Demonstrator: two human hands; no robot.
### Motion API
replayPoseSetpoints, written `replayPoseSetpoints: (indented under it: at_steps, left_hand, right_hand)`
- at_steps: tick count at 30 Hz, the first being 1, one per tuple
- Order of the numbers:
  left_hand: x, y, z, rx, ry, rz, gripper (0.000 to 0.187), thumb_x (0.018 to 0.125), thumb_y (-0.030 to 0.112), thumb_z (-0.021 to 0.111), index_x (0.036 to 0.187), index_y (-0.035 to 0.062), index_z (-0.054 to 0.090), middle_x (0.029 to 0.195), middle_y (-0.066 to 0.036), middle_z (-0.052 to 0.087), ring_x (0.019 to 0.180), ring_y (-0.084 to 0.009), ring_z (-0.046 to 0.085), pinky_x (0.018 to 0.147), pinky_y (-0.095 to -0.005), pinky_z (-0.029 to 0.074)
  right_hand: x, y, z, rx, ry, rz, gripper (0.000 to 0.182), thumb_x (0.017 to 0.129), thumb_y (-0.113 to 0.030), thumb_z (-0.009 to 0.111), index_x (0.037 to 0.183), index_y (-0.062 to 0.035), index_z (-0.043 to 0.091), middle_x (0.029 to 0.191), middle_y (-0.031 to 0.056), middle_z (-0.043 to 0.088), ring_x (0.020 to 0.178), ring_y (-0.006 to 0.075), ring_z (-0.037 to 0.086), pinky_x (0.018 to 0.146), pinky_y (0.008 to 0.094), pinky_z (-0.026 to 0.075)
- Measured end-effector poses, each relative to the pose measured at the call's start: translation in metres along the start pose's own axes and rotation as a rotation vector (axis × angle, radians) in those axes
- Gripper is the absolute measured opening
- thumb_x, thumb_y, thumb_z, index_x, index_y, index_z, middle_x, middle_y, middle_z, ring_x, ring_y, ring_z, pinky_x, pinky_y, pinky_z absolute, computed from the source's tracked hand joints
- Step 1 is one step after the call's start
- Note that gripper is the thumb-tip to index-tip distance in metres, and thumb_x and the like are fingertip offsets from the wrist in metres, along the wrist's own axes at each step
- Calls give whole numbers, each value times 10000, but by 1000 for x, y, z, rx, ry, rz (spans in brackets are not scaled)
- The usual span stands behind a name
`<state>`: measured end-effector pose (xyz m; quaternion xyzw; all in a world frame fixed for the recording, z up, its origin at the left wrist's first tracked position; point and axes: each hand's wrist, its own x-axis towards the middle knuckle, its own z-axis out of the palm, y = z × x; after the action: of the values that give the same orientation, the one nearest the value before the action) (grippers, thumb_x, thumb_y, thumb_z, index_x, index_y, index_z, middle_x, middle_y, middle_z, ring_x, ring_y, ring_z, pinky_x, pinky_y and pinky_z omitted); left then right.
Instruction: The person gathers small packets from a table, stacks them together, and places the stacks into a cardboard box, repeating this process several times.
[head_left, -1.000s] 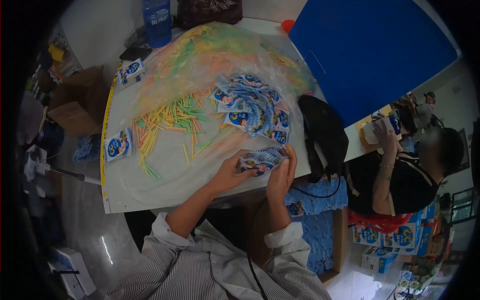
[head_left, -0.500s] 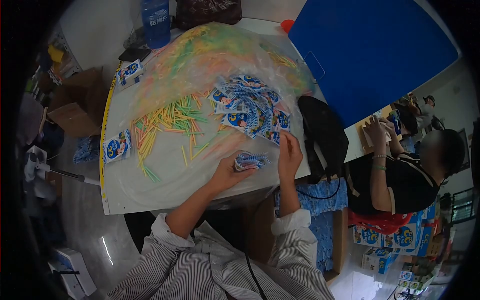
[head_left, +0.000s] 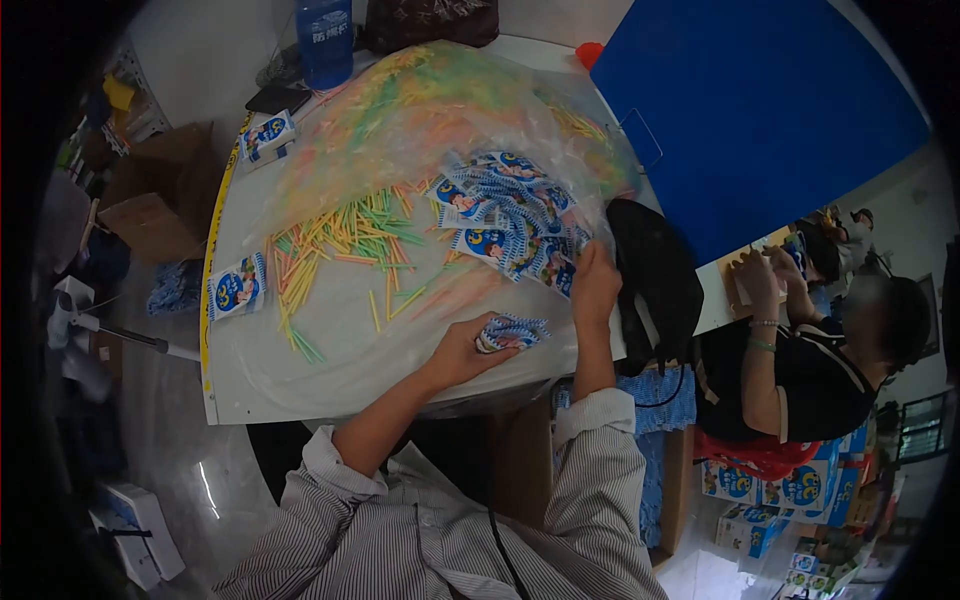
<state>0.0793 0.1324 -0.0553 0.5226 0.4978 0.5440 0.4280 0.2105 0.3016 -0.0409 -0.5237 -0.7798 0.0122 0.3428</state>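
Observation:
My left hand [head_left: 466, 354] is closed around a small stack of blue-and-white printed packets [head_left: 512, 334], held just above the near part of the table. At the right edge of a heap of similar packets [head_left: 490, 243], my right hand [head_left: 597, 284] has its fingers pinched together on a packet there; the fingers partly hide it. Thin pink, yellow and green sticks [head_left: 345, 240] lie loose to the left of the heap. Behind them, a large clear plastic bag [head_left: 420, 110] is full of more such sticks.
Single packets lie at the table's left side [head_left: 237, 286] and by a phone [head_left: 278, 98]. A blue container [head_left: 325, 45] stands behind. Right are a black bag [head_left: 655, 285], a blue board [head_left: 760, 110] and a person [head_left: 800, 370] at work. Below is a carton [head_left: 680, 490] of packets.
My right hand has moved slightly up and right along the edge of the packet heap. My left hand keeps its stack, shifted a little within the view as the camera tilted.

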Motion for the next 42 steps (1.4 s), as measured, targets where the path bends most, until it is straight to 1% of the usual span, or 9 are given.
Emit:
replayPoseSetpoints:
  at_steps: [4,13,15,20,22,26,31,34,42]
  left_hand:
    - [2,4,-1,-12,-4,2,255,713,100,672,932,29,561,806,-54,609,734,-86,558,694,-238,448]
    - [7,51,-24,645,-5,560,286,652,106,709,898,41,578,1029,-123,550,919,-212,552,806,-285,424]
    - [-1,49,-20,143,-284,-9,279,665,99,700,910,41,581,1055,-118,544,915,-177,546,808,-262,414]
    - [-7,21,-12,-181,-64,-34,382,685,111,694,1025,28,541,1057,-69,543,899,-106,515,778,-244,417]
    - [-8,23,-13,-231,46,64,434,692,111,690,1078,22,514,1044,-53,548,893,-84,504,770,-242,421]
    - [-9,20,-25,-192,12,-91,584,687,107,698,1187,17,411,1025,-57,546,897,-93,506,800,-241,406]
    - [-11,17,-22,-257,-62,-194,567,672,114,716,1153,7,436,1000,-52,547,885,-94,507,801,-235,401]
    - [-4,18,-12,-154,17,192,475,670,109,717,1073,7,486,972,-36,557,886,-81,506,790,-233,408]
    - [1,21,12,56,147,195,737,620,122,753,1234,58,351,1082,-106,514,999,-167,505,837,-277,400]
  right_hand:
    - [11,8,-34,138,175,-20,160,869,-151,436,896,-31,538,749,127,578,683,269,592,568,333,448]
    - [-26,-25,-104,788,-787,-17,186,871,-155,462,933,-2,548,755,15,549,744,63,507,658,193,397]
    - [-38,-26,-88,875,-764,3,174,861,-149,484,935,-7,554,740,27,537,701,80,491,645,216,399]
    - [-43,-34,-48,559,-362,155,178,839,-145,518,952,-21,579,836,74,583,782,147,548,712,250,408]
    - [-42,-35,-38,83,16,-239,166,818,-118,537,938,-17,590,867,122,588,788,236,566,716,296,423]
    - [-43,-15,-26,104,-9,-249,149,807,-88,533,921,-12,590,828,140,589,784,297,560,712,321,432]
    - [-66,-3,-43,913,-223,242,164,855,-103,482,919,27,559,833,56,579,794,124,514,671,264,425]
    - [-81,-14,-52,1104,-573,327,210,881,-116,440,952,46,554,861,43,570,831,67,471,691,227,407]
    - [-98,-56,-47,1468,-148,432,602,891,-478,227,1221,11,350,1159,111,445,1052,193,435,912,306,322]
